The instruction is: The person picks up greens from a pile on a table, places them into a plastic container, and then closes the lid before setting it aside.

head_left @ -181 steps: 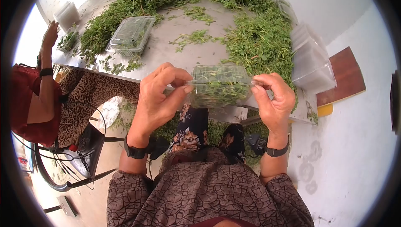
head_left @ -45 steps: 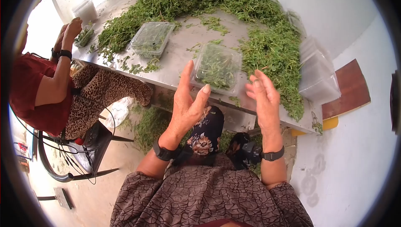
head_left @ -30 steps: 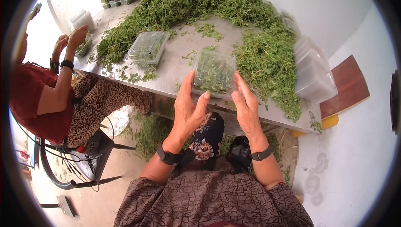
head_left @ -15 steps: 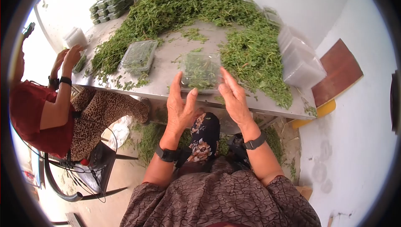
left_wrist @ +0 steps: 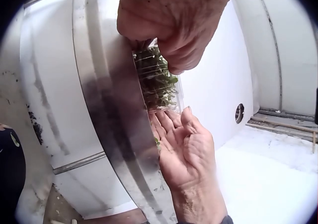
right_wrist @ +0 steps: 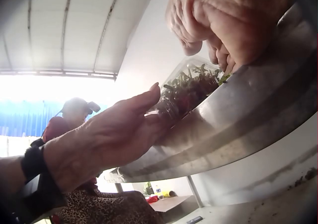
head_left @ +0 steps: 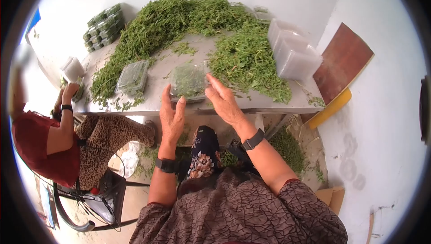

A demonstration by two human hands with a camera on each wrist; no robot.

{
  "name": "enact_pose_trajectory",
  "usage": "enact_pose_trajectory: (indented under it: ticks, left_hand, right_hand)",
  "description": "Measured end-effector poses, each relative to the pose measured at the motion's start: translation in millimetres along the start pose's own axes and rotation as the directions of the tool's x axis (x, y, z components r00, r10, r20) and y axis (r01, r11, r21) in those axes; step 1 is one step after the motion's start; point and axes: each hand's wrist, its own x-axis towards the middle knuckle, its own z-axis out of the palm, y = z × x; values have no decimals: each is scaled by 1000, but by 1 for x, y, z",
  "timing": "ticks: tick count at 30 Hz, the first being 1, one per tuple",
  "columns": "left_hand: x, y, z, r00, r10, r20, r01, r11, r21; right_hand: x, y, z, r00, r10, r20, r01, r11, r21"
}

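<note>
A clear plastic clamshell box [head_left: 188, 81] filled with green leafy sprigs rests near the front edge of the metal table [head_left: 157, 105], its lid down. My left hand [head_left: 171, 116] is at its near left corner, thumb and fingers straight. On the other side, my right hand [head_left: 226, 103] lies along the box with its fingers extended. The left wrist view shows the greens through the box wall [left_wrist: 158, 80] between both hands. In the right wrist view, the left palm [right_wrist: 114, 129] faces the box's end. A heap of loose greens [head_left: 251, 64] lies just right of the box.
Another filled clamshell [head_left: 133, 78] sits to the left. Nested empty containers [head_left: 296, 57] stand at the right, beside a red-brown board [head_left: 345, 60]. Packed boxes [head_left: 104, 27] are stacked at the back left. A person in red [head_left: 38, 149] sits at the table's left end.
Six seconds ago both hands pinched the box's edges in the air. It now rests on the table; the hands let go and moved in along its sides. The head view has shifted.
</note>
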Motion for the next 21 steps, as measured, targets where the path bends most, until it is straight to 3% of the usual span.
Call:
enact_pose_trajectory:
  ticks: [2, 10, 12, 16, 18, 19, 21]
  left_hand:
    - [1, 6, 0, 997, -76, 3, 76, 983, -166]
    - [2, 14, -5, 993, -104, 62, 115, 971, -209]
    - [1, 10, -4, 996, -82, 43, 91, 952, -291]
    - [6, 23, 1, 996, -76, -46, 63, 969, -240]
    - [11, 30, 3, 993, 112, -29, -114, 991, -74]
    - [11, 39, 5, 995, 93, -39, -95, 994, -62]
    - [14, 55, 8, 973, 230, 6, -229, 966, 122]
  right_hand:
    - [1, 0, 0, 1000, -16, 23, 17, 999, -50]
    - [2, 6, -2, 999, -33, 17, 33, 999, 20]
    - [2, 2, -5, 999, -26, 22, 25, 1000, 12]
    - [0, -5, -9, 999, 47, 23, -47, 999, 6]
    - [1, -2, -10, 997, 74, 26, -75, 997, 29]
    - [1, 1, -10, 996, 86, -3, -86, 995, 41]
    - [2, 4, -9, 996, 87, -13, -85, 992, 91]
